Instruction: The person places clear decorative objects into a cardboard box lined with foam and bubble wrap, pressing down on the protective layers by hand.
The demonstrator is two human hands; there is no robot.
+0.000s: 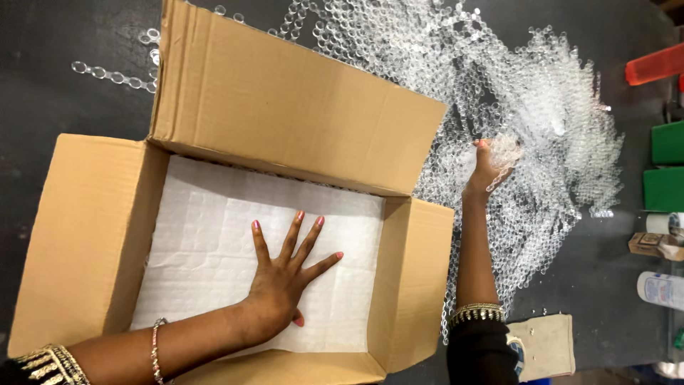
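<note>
An open brown cardboard box (92,235) sits in front of me with its flaps spread out. A white padded sheet (206,235) lines its bottom. My left hand (285,281) lies flat on that sheet, fingers spread, holding nothing. To the right of the box, my right hand (488,167) is closed on a bunch of clear bubble wrap (527,107), which spreads in a big crumpled heap over the dark table behind and beside the box.
At the right edge stand a red-orange object (655,64), green blocks (666,167), a small brown packet (655,246) and a white bottle (659,289). A beige cloth piece (545,346) lies near my right forearm. The dark table (71,107) shows at left.
</note>
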